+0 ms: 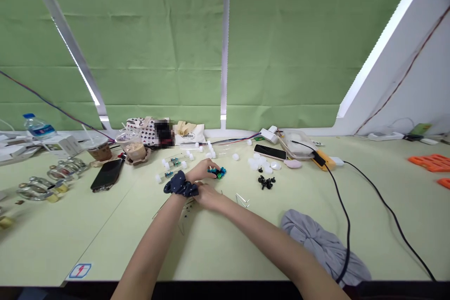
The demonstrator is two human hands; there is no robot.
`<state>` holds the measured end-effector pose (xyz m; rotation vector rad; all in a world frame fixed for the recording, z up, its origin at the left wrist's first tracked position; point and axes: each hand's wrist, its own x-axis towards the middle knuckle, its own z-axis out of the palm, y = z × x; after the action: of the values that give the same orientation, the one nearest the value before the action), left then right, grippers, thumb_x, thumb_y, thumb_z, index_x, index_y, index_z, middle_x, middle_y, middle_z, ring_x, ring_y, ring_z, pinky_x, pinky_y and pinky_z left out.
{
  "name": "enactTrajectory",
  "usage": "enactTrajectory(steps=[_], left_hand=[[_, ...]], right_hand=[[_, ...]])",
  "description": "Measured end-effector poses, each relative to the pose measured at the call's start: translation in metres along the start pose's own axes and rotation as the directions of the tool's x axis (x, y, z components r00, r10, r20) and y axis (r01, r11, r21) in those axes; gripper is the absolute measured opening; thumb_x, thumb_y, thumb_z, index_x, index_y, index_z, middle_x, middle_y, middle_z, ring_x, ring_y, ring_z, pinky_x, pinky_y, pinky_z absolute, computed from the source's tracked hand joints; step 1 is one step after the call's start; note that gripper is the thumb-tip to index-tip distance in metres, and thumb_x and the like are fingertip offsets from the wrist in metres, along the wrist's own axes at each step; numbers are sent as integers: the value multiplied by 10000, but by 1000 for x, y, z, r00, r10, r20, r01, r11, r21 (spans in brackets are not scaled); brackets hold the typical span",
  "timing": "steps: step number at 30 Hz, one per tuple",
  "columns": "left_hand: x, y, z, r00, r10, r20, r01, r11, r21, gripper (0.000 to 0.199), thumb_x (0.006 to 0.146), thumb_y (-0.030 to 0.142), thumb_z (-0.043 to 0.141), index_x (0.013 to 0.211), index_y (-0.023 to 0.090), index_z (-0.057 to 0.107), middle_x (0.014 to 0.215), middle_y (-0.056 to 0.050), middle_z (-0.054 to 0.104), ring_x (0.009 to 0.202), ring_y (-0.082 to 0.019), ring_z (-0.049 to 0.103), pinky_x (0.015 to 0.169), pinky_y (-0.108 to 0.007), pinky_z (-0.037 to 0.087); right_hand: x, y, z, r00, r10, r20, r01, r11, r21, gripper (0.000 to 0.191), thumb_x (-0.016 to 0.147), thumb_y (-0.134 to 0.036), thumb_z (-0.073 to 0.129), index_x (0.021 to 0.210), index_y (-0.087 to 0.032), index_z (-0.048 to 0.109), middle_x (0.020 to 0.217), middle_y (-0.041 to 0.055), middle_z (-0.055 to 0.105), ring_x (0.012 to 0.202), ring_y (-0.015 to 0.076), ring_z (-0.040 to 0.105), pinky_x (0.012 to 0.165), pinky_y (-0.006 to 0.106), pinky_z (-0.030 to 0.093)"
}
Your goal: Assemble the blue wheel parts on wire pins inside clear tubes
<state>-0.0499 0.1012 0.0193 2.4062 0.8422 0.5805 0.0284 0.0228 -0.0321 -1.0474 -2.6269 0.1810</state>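
My left hand reaches to a small pile of blue and green pieces mid-table. Its thumb and fingers are apart at the pile's left edge, and I see nothing held between them. A dark blue dotted scrunchie circles the left wrist. My right hand crosses beside that wrist, with its fingers mostly hidden; what they hold, if anything, does not show. Thin metal rods and small dark bits lie below the hands. To the right are bent metal pins.
Clear tubes with white caps lie behind my left hand. White caps, black pieces and a phone are to the right. Grey cloth and black cables occupy the front right. Drink cups stand left.
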Motion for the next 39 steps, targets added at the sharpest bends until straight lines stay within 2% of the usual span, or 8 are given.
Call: enactTrajectory(steps=[4,9,13,20,23,29,34,39], left_hand=[[16,1,10,997,55,62,-55,998,8,242,561,277,720,788,194,723,794,-54,638,690,-176,538,647,-258,405],[15,-1,22,999,19,-37,-16,997,78,125,589,263,689,691,192,704,734,-39,655,682,-181,553,645,-265,401],[11,1,20,994,4,-106,4,997,77,146,624,316,674,694,189,678,759,-47,665,766,-208,565,719,-300,412],[-16,21,-22,941,-140,-308,15,928,-373,251,710,387,625,816,161,612,835,-73,663,791,-193,611,752,-329,458],[-38,26,-30,906,-226,-359,-9,835,-551,282,724,384,624,893,161,586,921,-82,646,858,-196,616,794,-349,464],[-68,25,-18,896,-335,-292,-4,652,-758,364,715,409,636,972,160,572,1025,-95,615,895,-198,614,829,-377,465],[-79,28,-17,911,-345,-228,37,617,-786,380,748,392,612,1042,158,561,1010,-116,634,875,-175,596,810,-332,452],[-90,24,-22,901,-382,-205,74,602,-795,377,764,412,583,1058,176,559,978,-87,622,772,-144,595,732,-299,461]], right_hand=[[-14,3,-10,999,-34,2,34,999,29,217,777,-50,453,919,-112,605,941,112,608,856,219,542,715,298,432],[-34,7,-26,998,67,-13,-62,971,230,206,735,-19,491,859,-97,636,960,116,622,885,215,564,750,282,438],[-41,10,-32,983,148,111,-184,839,512,165,754,-73,516,820,-120,660,836,63,665,785,175,595,688,243,448],[-35,11,-30,921,358,152,-347,582,735,92,741,-168,587,757,-123,666,681,23,639,606,113,542,553,199,409],[-35,8,-30,918,330,219,-363,480,798,80,750,-174,578,733,-116,630,576,-10,569,468,69,459,457,178,371],[-34,0,-33,946,175,274,-320,369,872,133,760,-250,596,721,-125,573,641,0,579,414,53,440,394,176,357],[-25,-6,-33,955,231,186,-267,395,879,136,772,-266,589,750,-133,567,635,-15,563,421,48,423,428,180,377],[-19,-2,-36,956,212,204,-259,276,925,180,766,-244,591,884,-159,484,624,-31,566,427,50,434,421,163,364]])
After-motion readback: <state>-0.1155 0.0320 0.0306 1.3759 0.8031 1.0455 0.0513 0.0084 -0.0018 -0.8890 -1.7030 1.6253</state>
